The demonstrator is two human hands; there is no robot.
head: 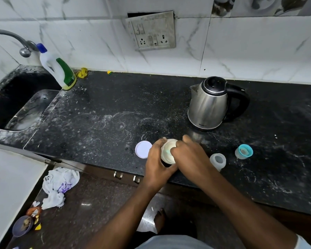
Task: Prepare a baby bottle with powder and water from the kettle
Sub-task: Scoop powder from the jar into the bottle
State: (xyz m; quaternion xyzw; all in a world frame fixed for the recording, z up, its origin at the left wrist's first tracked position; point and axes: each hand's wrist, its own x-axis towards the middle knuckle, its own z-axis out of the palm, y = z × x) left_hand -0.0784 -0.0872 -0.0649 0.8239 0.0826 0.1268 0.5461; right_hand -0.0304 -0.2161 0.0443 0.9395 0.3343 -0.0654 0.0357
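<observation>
Head view showed the left hand (156, 162) gripping the powder jar (167, 150) near the kettle (208, 105), right hand (188, 155) dipped inside, grasp unclear; slow, level lifting seemed wisest.

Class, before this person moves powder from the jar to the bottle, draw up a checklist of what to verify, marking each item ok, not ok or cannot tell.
1. Jar open: round white lid lies beside the cream powder jar, on its left: ok.
2. Jar steadied: left hand grips its side: ok.
3. Scoop in hand: right hand curls over the jar mouth, hiding any scoop: cannot tell.
4. Bottle open: translucent baby bottle stands uncapped, teal-ringed cap apart on its right: ok.
5. Water ready: stainless-steel kettle is lidded, level hidden: cannot tell.
6. Surface clean: black stone counter shows white smears: not ok.
</observation>
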